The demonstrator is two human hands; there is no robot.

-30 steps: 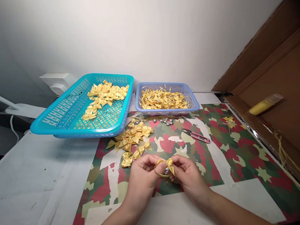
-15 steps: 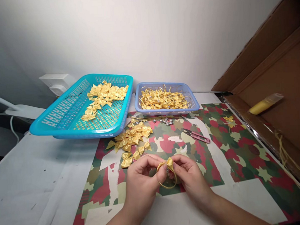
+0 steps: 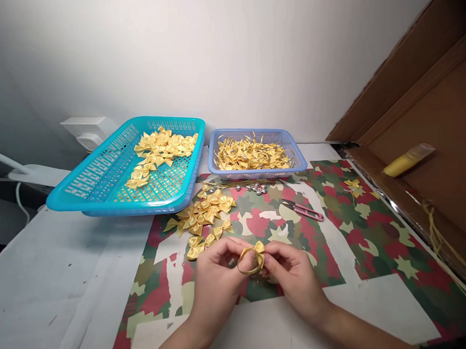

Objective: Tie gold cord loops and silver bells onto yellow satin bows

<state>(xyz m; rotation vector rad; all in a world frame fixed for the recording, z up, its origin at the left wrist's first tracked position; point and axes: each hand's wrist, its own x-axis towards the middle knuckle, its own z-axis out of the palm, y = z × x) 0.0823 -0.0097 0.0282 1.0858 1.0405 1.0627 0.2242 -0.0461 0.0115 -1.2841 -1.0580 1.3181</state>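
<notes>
We find left hand [image 3: 218,278] and right hand [image 3: 293,275] both pinching one yellow bow [image 3: 259,247], bracing it from either side; spare bows [image 3: 206,217] lie just beyond the left hand.

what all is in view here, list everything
teal basket: one, teal, back left
plain bows: many, yellow, in teal basket
lilac basket: one, lilac, back centre
looped bows: many, yellow and gold, in lilac basket
mat: one, camouflage, centre and right
loose bows: pile, yellow, on mat
bells: several, silver, before lilac basket
snips: one, pink, on mat
tube: one, yellow, on cardboard
socket: one, white, behind teal basket
bow with gold loop: one, yellow, front centre
left hand: one, pinching that bow
right hand: one, pinching that bow
</notes>
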